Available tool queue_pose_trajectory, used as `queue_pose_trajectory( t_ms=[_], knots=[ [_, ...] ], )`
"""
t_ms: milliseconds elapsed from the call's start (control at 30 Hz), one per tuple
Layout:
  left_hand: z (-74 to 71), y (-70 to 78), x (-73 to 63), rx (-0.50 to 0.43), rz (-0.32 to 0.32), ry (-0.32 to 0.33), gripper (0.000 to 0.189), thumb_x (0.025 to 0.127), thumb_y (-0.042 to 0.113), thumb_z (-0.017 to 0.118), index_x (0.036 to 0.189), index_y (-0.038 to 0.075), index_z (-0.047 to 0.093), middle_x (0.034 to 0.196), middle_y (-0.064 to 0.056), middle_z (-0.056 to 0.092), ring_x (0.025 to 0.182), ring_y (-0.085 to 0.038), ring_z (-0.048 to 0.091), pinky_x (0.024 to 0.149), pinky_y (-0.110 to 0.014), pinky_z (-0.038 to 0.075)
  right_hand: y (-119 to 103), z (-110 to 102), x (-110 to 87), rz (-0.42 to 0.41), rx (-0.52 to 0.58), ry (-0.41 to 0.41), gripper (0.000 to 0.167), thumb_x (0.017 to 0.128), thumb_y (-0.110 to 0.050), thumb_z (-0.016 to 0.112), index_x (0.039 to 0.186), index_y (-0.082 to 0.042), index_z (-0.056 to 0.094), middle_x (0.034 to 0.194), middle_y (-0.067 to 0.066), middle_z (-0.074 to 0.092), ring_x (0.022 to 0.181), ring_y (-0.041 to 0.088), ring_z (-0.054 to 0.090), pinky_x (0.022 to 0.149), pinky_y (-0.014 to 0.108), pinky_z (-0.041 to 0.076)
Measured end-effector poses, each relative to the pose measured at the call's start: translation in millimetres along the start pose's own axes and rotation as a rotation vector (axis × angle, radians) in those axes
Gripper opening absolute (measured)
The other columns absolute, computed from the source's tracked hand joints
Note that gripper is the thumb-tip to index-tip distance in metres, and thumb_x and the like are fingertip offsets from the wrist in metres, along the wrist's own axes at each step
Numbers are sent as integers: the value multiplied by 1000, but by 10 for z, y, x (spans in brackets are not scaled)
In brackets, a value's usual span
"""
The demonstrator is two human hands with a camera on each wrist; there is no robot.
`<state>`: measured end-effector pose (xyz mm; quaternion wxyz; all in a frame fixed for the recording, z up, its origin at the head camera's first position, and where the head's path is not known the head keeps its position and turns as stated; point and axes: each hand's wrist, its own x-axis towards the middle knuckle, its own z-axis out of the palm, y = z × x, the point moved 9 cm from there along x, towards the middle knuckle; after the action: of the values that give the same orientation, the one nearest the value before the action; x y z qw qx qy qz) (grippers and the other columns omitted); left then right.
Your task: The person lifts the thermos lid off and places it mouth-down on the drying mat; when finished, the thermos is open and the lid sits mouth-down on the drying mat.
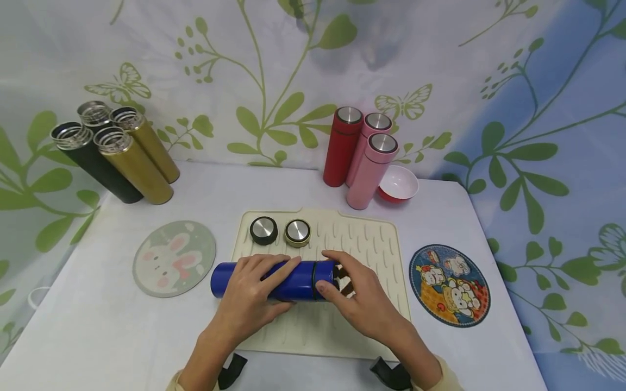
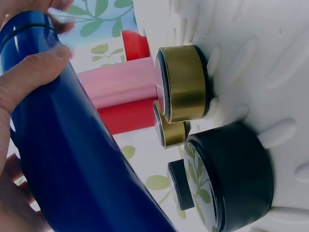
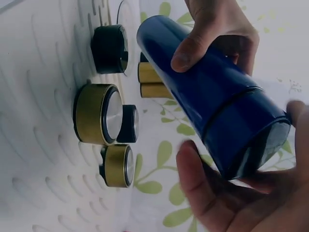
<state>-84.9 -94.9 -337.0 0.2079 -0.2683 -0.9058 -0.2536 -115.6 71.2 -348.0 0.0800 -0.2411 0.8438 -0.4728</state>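
Observation:
A blue thermos bottle (image 1: 297,281) lies sideways above the cream ridged mat (image 1: 381,266), its cap end to the right. My left hand (image 1: 251,290) grips its body, the thumb along the near side. Around the capped end my right hand (image 1: 362,298) is spread, thumb and fingertips right at the cap (image 3: 241,130), with a narrow gap beside one digit in the right wrist view. Bottle caps stand on the mat: a black cap (image 1: 264,231) and a gold cap (image 1: 297,232), with another gold cap (image 2: 186,84) and black cap (image 2: 231,179) in the wrist views.
Uncapped black bottles (image 1: 105,163) and gold bottles (image 1: 139,168) stand back left. Back right are a red bottle (image 1: 339,152), pink bottles (image 1: 369,176) and a bowl (image 1: 398,184). Round mats lie either side: a rabbit mat (image 1: 173,259) and a cartoon mat (image 1: 450,285).

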Motion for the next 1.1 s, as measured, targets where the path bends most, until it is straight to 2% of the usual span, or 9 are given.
queue_pose_trajectory(
  t_ms=[100, 200, 333, 500, 667, 767, 967, 1033, 1100],
  knots=[
    [6, -2, 1, 8, 0, 1, 91, 57, 31, 98, 139, 21, 61, 124, -4, 65, 111, -28, 59, 87, -47, 45, 111, 54, 18, 141, 44, -51, 37, 100, -42, 60, 131, -23, 54, 99, -3, 66, 74, 14, 63, 55, 31, 55],
    [6, -10, -8, -6, -6, -4, 90, 56, 30, 99, 138, 21, 62, 124, -4, 65, 111, -28, 59, 88, -47, 45, 106, 81, 20, 170, 44, -93, 42, 96, -49, 63, 129, -25, 54, 98, -5, 64, 74, 14, 63, 56, 32, 56],
    [-4, -27, -15, -29, -19, -9, 89, 57, 31, 99, 137, 20, 62, 125, -3, 65, 112, -27, 59, 90, -47, 45, -40, 30, 18, 35, -18, -85, 54, 90, -47, 72, 136, -27, 52, 115, -10, 60, 90, 13, 59, 64, 31, 56],
    [-11, -35, -12, -49, -28, -19, 89, 58, 31, 98, 138, 20, 62, 126, -2, 65, 114, -26, 59, 92, -47, 45, -196, -25, -18, -145, -46, -42, 61, 83, -20, 84, 136, -29, 56, 132, -11, 52, 113, 12, 55, 82, 31, 56],
    [0, -49, -25, -72, -49, -28, 87, 61, 33, 97, 139, 20, 61, 126, -2, 65, 114, -24, 59, 92, -46, 46, -258, -39, -37, -222, -46, -3, 70, 76, -8, 88, 136, -29, 59, 138, -5, 48, 126, 16, 49, 94, 39, 52],
    [0, -51, -26, -70, -54, -27, 87, 61, 34, 97, 139, 20, 61, 126, -2, 65, 114, -25, 59, 93, -47, 46, -208, -43, -24, -174, -20, 15, 68, 82, -20, 84, 142, -26, 53, 138, -3, 50, 120, 17, 52, 86, 36, 55],
    [15, -20, -17, -58, -42, -38, 88, 61, 33, 97, 140, 21, 61, 127, -1, 64, 115, -25, 58, 93, -47, 45, 39, 21, 1, 91, 74, -33, 45, 97, -39, 65, 139, -26, 53, 117, 1, 64, 90, 15, 66, 60, 30, 57],
    [19, -14, -18, -52, -39, -41, 88, 60, 33, 97, 140, 22, 61, 127, -1, 64, 114, -25, 58, 92, -46, 45, 68, 38, 2, 125, 96, -51, 41, 98, -41, 64, 135, -26, 55, 112, 1, 66, 85, 16, 66, 56, 31, 57],
    [19, -15, -20, -45, -39, -45, 88, 61, 33, 97, 140, 22, 61, 127, -1, 64, 114, -25, 58, 91, -46, 45, 46, 37, 5, 102, 100, -58, 42, 95, -40, 68, 134, -28, 55, 113, -2, 65, 86, 16, 64, 58, 31, 57]
  ],
)
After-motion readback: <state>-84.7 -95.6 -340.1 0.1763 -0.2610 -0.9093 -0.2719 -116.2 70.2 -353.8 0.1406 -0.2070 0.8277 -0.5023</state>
